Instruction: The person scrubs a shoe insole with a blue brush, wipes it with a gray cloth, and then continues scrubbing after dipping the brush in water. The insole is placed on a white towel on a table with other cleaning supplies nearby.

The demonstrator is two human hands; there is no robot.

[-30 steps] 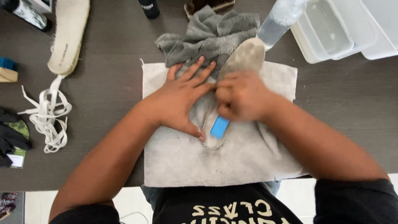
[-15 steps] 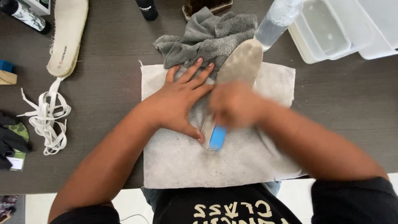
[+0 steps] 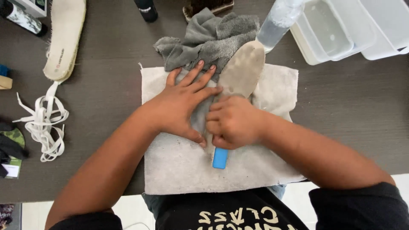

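Observation:
A worn grey insole [image 3: 243, 71] lies lengthwise on a pale grey cloth [image 3: 183, 166] spread on the dark table. My left hand [image 3: 181, 104] lies flat with its fingers spread, pressing on the insole's left side. My right hand [image 3: 232, 122] is closed on a blue-handled brush [image 3: 220, 158], held against the insole's near half; only the handle's blue end shows below my fist. A crumpled dark grey towel [image 3: 208, 40] sits just beyond the insole's far tip.
A second, whitish insole [image 3: 64, 40] lies at the far left, with white laces [image 3: 42, 123] below it. Clear plastic tubs [image 3: 341, 25] and a clear bottle [image 3: 279, 21] stand at the back right. A dark bottle [image 3: 147, 9] and a wooden brush [image 3: 208, 6] stand at the back.
My right hand has slid the brush toward me along the insole, uncovering more of its far half. My left hand has stayed pressed in place.

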